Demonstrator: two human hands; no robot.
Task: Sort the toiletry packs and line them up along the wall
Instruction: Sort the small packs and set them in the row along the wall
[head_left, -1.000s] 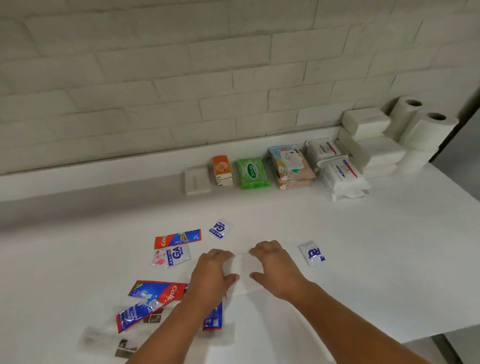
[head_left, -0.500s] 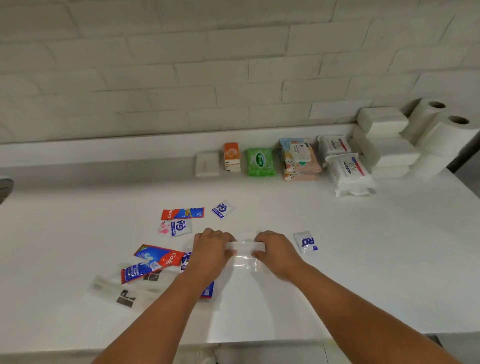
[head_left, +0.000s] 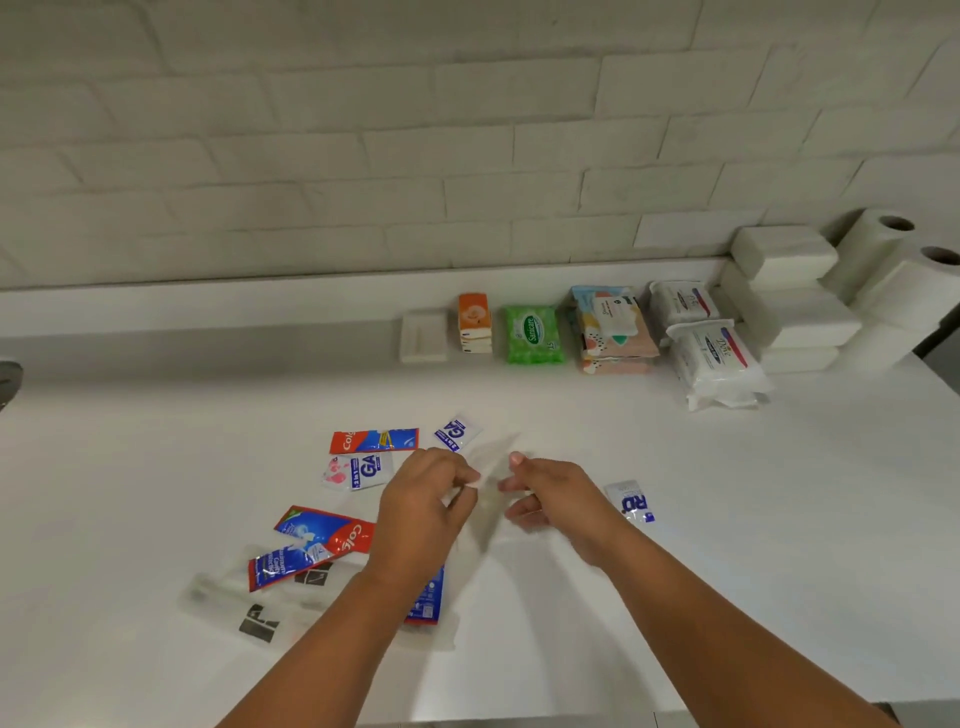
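Clear plastic, pretty blurry, is what both hands are pinching over the white worktop (head_left: 779, 519): the left hand (head_left: 423, 506) and right hand (head_left: 556, 499) each nip an edge of a see-through pack (head_left: 491, 483), lifted and tilted between them. Loose sachets lie scattered around, a red-blue one (head_left: 374, 440), a GA sachet (head_left: 358, 470) just below it, another little GA one (head_left: 456, 433) by the left fingertips and a blue-print one (head_left: 631, 502) right of the right hand. Back by the brick wall (head_left: 467, 156) stands a row: white bar (head_left: 423, 335), orange pack (head_left: 474, 322), green wipes (head_left: 533, 333), pastel packs (head_left: 613, 327), white wipes (head_left: 714, 358) and paper rolls (head_left: 904, 280).
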